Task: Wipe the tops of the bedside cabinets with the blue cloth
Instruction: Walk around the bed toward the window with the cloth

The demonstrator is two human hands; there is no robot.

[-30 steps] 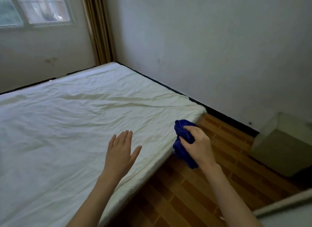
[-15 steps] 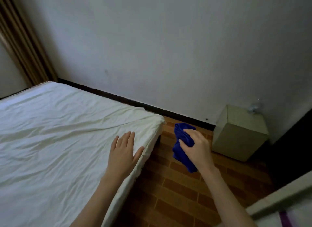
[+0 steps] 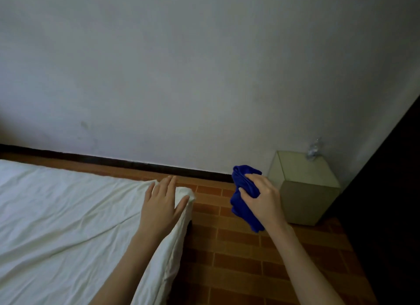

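A pale, box-shaped bedside cabinet [image 3: 305, 170] stands against the wall at the right, its top bare except for a small clear object [image 3: 314, 149] at the back. My right hand [image 3: 263, 196] grips a bunched blue cloth [image 3: 244, 195] in the air, just left of the cabinet and above the floor. My left hand [image 3: 162, 201] is held flat with straight fingers over the corner of the bed and holds nothing.
The bed with a creased white sheet [image 3: 68, 225] fills the lower left. Brick-pattern floor [image 3: 238, 259] lies between the bed and the cabinet. A dark upright surface [image 3: 386, 191] closes off the right side. A black skirting runs along the white wall.
The view has swung to the right, so the window and curtain are gone and the cabinet now sits close to the cloth. Both hands keep their poses.
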